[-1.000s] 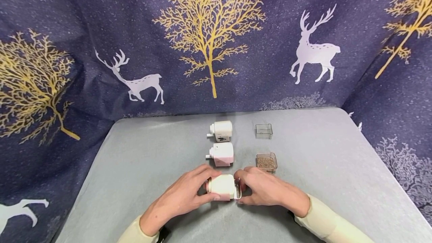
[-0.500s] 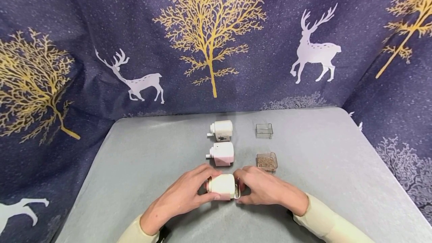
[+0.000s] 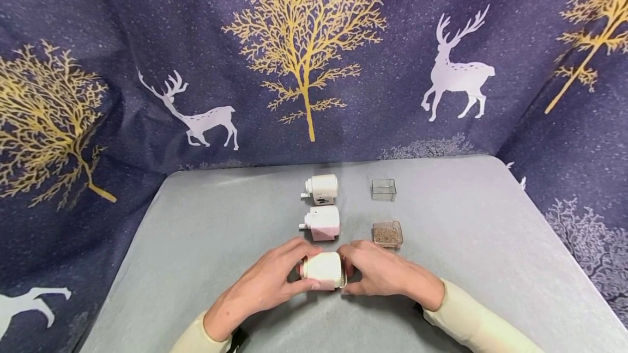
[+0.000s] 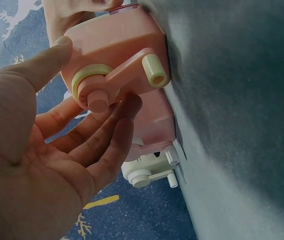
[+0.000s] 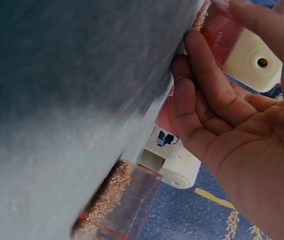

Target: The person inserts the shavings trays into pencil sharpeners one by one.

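Observation:
A pink and cream crank pencil sharpener stands near the middle of the table, its crank on the left side. My left hand grips its body between thumb and fingers. At the sharpener's right end, my right hand pinches the clear reddish shavings drawer by its sides. That drawer holds pale shavings and lies almost wholly inside the body; in the head view the right fingers partly cover it.
Behind stand a pink and white sharpener and a white one. To their right lie a clear drawer with brown shavings and a bare clear drawer. A dark deer-patterned cloth hangs behind the table.
My right hand has moved slightly left, sliding the drawer deeper into the sharpener. The left hand keeps its hold, and the sharpener stays in place.

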Demonstrator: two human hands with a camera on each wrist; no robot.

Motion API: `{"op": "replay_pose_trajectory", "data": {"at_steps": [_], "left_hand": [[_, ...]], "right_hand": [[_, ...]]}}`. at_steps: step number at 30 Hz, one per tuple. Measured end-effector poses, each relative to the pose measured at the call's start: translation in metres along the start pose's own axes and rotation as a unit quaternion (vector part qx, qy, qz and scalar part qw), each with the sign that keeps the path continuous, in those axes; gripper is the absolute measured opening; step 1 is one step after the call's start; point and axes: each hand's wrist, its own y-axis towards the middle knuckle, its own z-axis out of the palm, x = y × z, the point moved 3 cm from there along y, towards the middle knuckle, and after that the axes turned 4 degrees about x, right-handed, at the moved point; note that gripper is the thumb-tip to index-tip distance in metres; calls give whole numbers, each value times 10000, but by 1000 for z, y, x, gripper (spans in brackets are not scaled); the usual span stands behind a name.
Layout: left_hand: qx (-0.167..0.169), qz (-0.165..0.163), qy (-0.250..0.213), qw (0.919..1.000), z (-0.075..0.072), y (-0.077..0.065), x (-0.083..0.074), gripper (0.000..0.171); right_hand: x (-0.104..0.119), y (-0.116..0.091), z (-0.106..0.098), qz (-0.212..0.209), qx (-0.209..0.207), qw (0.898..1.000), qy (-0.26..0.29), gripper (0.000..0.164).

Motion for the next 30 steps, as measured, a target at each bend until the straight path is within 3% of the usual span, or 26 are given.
{"op": "replay_pose_trajectory", "data": {"at_steps": [30], "left_hand": [[2,43,-13,10000,-1,0,0,48]], "right_hand": [[5,11,1,58,115,9999,-63,41]]}}
